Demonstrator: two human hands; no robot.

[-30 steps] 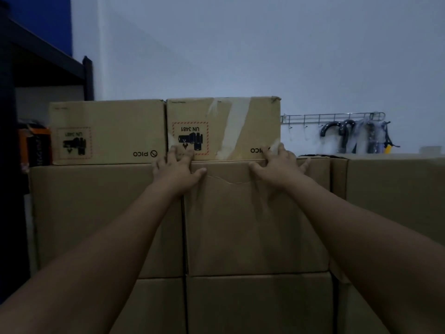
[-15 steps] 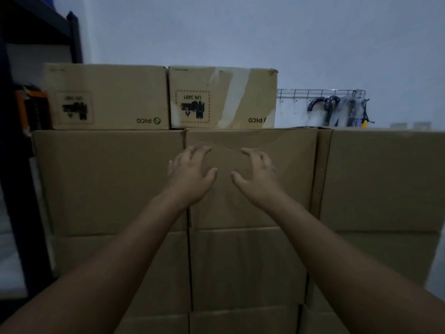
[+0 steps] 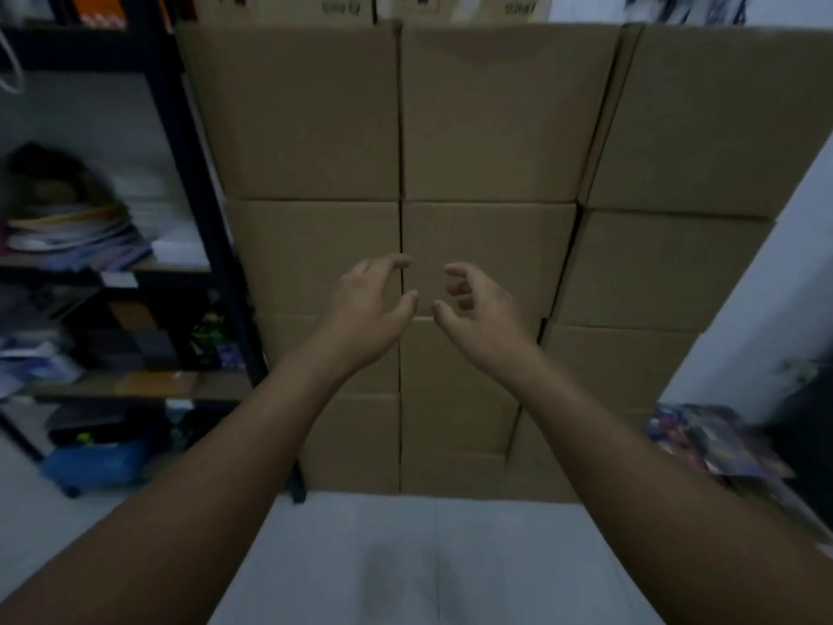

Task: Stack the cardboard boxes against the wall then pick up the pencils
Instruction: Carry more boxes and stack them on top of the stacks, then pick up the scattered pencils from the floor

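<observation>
A black metal shelving rack stands at the left, its boards cluttered (contents blurred). Beneath it, a blue plastic bin sits on the pale tiled floor. Colourful printed packets lie at the right.

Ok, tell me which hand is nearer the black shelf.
Left. The left hand hovers before the boxes, on the side of the shelf; the right hand hovers beside it, farther from the shelf. Neither touches it.

Boxes are matt brown cardboard; at nine o'clock, the shelf looks like black metal; floor smooth, pale.
</observation>
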